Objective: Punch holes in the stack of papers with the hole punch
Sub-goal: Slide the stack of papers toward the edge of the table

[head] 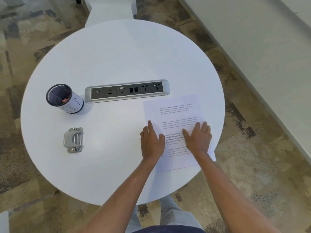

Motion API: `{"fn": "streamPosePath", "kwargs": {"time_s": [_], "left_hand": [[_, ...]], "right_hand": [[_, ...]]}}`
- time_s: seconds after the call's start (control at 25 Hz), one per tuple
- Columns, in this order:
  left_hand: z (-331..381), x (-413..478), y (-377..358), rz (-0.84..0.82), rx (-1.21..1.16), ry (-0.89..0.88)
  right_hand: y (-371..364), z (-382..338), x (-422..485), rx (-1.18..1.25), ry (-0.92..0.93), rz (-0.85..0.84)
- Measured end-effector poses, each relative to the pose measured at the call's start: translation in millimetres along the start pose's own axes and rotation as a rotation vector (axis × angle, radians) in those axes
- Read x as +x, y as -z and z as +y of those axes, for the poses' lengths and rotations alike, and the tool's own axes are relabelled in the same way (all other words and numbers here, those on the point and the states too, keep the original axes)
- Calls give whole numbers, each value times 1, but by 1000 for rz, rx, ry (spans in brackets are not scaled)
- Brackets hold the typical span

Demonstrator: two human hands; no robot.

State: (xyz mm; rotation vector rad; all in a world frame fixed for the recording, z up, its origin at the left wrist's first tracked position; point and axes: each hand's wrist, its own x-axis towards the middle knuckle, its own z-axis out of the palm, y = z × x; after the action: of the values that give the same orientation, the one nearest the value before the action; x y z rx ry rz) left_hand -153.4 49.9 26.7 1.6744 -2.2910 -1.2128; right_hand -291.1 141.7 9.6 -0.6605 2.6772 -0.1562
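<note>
Still squaring-up stage, I'd say: left hand point(151, 142) and right hand point(198, 140) lie flat, fingers loosely spread, on the stack of papers point(175, 115) at the table's point(117, 52) right edge, long axis running near-to-far. Next: fetch the hole punch point(73, 140) near the left edge.

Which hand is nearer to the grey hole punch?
Left. The left hand rests on the papers' left edge, to the right of the hole punch. The right hand lies farther right, on the papers.
</note>
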Motion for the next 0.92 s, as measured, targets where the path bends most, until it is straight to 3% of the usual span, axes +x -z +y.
{"fn": "streamPosePath", "kwargs": {"time_s": [0.2, 0.44, 0.68, 0.92], "left_hand": [[-3, 2, 1, 43, -64, 12], [-12, 4, 0, -25, 156, -86], [-18, 6, 4, -37, 237, -141], [-19, 6, 4, -39, 178, -131]], "right_hand": [[0, -11, -6, -5, 10, 27], [12, -18, 4, 147, -134, 55], [17, -26, 16, 234, -177, -32], [36, -18, 33, 884, -273, -359]]}}
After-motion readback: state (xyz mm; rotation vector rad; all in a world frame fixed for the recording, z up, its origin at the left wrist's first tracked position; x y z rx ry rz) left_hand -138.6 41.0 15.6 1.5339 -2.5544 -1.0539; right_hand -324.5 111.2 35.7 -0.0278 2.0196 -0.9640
